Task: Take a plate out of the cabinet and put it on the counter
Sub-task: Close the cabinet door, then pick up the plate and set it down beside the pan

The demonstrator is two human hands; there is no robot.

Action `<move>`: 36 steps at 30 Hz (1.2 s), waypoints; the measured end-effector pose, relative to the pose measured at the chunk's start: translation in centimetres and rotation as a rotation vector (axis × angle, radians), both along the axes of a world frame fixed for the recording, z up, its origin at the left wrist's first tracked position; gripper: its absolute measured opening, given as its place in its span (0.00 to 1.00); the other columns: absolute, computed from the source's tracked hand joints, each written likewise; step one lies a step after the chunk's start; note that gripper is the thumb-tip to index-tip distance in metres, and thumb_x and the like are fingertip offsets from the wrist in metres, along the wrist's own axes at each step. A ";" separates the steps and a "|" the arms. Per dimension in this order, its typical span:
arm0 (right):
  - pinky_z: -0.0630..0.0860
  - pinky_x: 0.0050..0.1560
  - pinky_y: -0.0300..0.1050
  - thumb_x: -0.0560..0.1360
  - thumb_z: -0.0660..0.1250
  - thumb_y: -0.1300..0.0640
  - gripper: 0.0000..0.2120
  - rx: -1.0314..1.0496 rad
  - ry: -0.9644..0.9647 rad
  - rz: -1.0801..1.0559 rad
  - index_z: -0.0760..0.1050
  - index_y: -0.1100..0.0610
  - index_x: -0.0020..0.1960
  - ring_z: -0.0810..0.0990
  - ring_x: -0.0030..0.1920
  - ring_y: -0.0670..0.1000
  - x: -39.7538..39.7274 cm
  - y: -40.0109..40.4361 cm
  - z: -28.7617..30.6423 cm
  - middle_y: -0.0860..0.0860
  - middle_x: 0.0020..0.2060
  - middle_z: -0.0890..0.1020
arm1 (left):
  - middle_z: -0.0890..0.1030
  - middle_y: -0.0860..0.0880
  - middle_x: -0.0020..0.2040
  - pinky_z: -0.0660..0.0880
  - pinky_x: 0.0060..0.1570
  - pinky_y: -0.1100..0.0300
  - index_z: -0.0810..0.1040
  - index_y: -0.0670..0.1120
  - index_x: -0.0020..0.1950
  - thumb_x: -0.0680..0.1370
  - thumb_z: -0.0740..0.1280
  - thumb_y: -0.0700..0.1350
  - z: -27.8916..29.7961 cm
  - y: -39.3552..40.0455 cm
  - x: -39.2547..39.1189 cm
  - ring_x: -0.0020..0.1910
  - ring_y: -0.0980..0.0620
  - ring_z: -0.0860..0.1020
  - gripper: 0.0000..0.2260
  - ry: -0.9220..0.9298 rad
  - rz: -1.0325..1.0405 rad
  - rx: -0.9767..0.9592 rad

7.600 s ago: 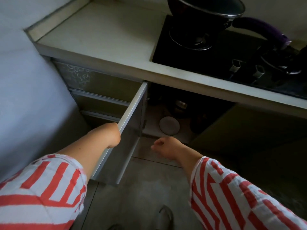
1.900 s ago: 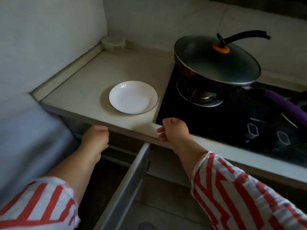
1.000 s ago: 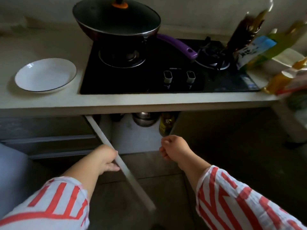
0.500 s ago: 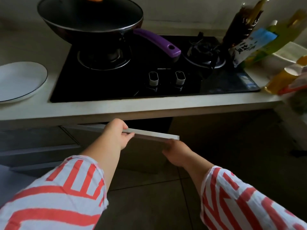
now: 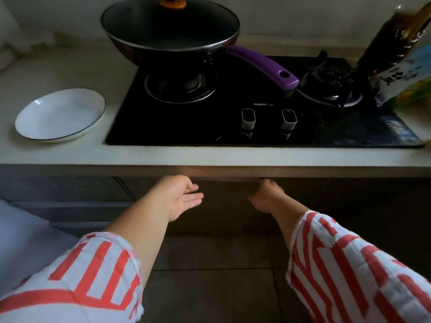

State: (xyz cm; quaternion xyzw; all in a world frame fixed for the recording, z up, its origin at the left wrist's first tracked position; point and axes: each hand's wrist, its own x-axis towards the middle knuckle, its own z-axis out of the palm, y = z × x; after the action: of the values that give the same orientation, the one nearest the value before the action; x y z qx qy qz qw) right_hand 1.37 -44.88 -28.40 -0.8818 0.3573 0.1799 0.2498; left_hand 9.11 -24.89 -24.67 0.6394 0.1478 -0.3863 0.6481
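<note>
Head view, downward, facing counter (image 5: 210, 157)

A white plate (image 5: 60, 114) with a thin dark rim is lying on the pale counter (image 5: 210, 157), just to the left of the black stove (image 5: 233, 127), where a covered wok (image 5: 171, 31) with a purple handle is sitting on the left burner and some bottles (image 5: 396, 43) are standing at the far right. Below the counter edge, the left hand (image 5: 180, 197) is hanging with loose, spread fingers and is holding nothing, just in front of the dark cabinet door (image 5: 224, 206). The right hand (image 5: 265, 197) is reaching up with its fingertips at the top edge of this door, and both arms are wearing sleeves with red and white stripes.
</note>
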 end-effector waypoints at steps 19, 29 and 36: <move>0.75 0.64 0.52 0.77 0.64 0.57 0.17 0.390 -0.229 0.216 0.74 0.58 0.64 0.79 0.57 0.56 7.3 13.4 14.4 0.51 0.49 0.77 | 0.80 0.44 0.49 0.76 0.39 0.54 0.73 0.43 0.59 0.78 0.62 0.41 11.9 18.6 7.8 0.45 0.45 0.80 0.10 -0.225 0.271 0.075; 0.77 0.43 0.45 0.76 0.63 0.61 0.14 0.385 -0.339 0.019 0.76 0.60 0.61 0.77 0.36 0.47 20.9 23.4 15.3 0.52 0.41 0.81 | 0.77 0.40 0.47 0.70 0.48 0.56 0.79 0.46 0.46 0.74 0.62 0.40 11.6 27.6 22.5 0.45 0.45 0.74 0.07 -0.467 0.141 0.337; 0.77 0.57 0.52 0.75 0.61 0.59 0.17 0.209 -0.304 -0.065 0.72 0.58 0.64 0.76 0.47 0.52 26.6 26.1 13.7 0.60 0.59 0.80 | 0.77 0.42 0.58 0.75 0.53 0.52 0.72 0.45 0.66 0.73 0.63 0.41 9.2 29.0 28.4 0.51 0.43 0.76 0.21 -0.394 -0.034 0.392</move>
State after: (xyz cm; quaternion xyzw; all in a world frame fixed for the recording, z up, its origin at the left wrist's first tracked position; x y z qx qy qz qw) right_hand 27.92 -18.78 -14.71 -0.8561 0.3232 0.0726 0.3966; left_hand 37.54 4.15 -15.46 0.8177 0.0801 -0.2294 0.5218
